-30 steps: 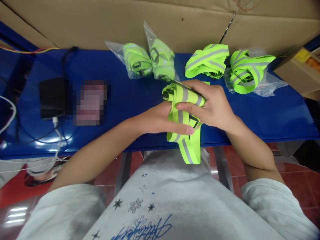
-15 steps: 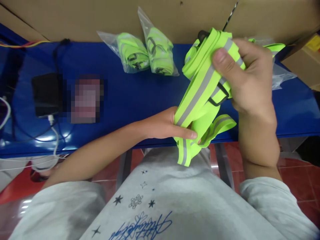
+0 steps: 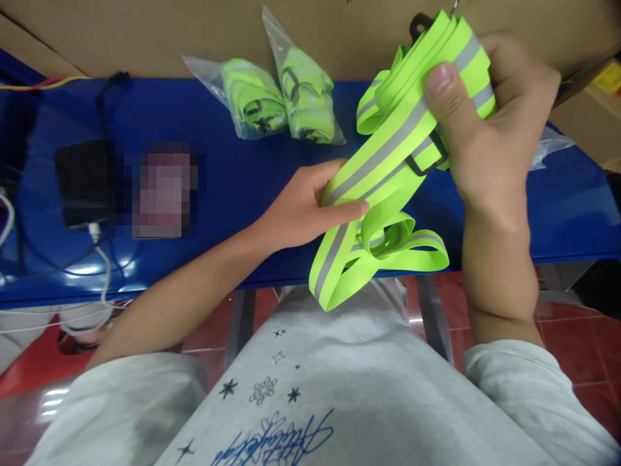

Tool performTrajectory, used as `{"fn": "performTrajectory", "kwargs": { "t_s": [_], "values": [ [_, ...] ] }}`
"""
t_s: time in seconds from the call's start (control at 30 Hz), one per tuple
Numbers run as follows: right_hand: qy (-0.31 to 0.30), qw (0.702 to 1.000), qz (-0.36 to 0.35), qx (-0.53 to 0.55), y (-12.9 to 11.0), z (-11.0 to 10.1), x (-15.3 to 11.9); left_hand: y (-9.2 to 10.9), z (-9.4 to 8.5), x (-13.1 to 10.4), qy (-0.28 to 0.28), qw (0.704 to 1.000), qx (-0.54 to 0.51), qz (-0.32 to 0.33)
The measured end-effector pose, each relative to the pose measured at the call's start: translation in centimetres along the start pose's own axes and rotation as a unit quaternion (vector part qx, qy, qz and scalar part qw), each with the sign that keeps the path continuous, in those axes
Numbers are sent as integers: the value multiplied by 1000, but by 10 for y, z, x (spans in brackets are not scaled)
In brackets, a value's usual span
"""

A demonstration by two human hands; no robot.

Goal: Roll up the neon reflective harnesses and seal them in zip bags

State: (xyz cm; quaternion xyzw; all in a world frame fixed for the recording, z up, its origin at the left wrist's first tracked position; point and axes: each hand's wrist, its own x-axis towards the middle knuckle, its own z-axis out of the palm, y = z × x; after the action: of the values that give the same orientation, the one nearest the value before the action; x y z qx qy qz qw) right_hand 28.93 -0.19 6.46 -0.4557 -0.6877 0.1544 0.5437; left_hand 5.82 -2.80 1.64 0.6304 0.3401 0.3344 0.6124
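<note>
A neon-yellow reflective strap [image 3: 388,152] with grey stripes stretches between my two hands. My right hand [image 3: 490,123] grips its folded bundle, thumb pressed across the layers at the upper right. Lower on the strap, my left hand [image 3: 323,207] pinches the band between thumb and fingers; some of those fingers are hidden behind it. A black buckle [image 3: 429,155] shows on the strap just below my right thumb, and another black fitting sticks out at the bundle's top. Loose loops of the strap dangle below my left hand over the table's front edge.
Two clear bags of rolled neon straps, a left one [image 3: 255,100] and a right one [image 3: 310,103], lie at the back of the blue table [image 3: 233,188]. A black box [image 3: 82,184] with cables and a blurred-out object stand at left. Behind rises a cardboard wall [image 3: 145,39].
Both hands have moved up with the strap, the left one also a little to the left. The bundle is higher, and the loops under my left hand hang more spread out.
</note>
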Motion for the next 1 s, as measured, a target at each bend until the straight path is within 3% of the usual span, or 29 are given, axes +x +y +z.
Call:
{"fn": "performTrajectory", "kwargs": {
  "t_s": [0.1,0.17,0.3,0.47,0.6,0.7,0.8,0.87,0.93,1.0],
  "values": [
    [-7,1000,10,12,3,1,1,1,-1,0,-104,986,-106,-70],
    [-8,999,11,40,2,4,0,1,-1,0,-134,976,-138,-99],
    [-25,999,10,42,-7,7,-5,-2,-3,0,-153,977,-75,-126],
    [-46,999,25,-1,-20,5,-13,0,-8,-1,-311,944,-38,-105],
    [-39,999,-19,-30,-26,7,-20,0,-1,-3,-270,947,-153,-87],
    [-86,993,-44,-72,-30,10,-24,-1,9,-5,-248,933,-238,-102],
    [-114,992,0,-46,-30,13,-24,-1,15,-5,-187,956,-199,-104],
    [-113,989,71,67,-26,15,-21,-1,13,-3,-145,980,-121,-63],
    [-157,950,170,212,-19,18,-19,-1,7,0,-125,991,-38,-13],
    [-235,879,260,324,-13,23,-20,-2,0,3,-126,992,27,10]
  ]
}}
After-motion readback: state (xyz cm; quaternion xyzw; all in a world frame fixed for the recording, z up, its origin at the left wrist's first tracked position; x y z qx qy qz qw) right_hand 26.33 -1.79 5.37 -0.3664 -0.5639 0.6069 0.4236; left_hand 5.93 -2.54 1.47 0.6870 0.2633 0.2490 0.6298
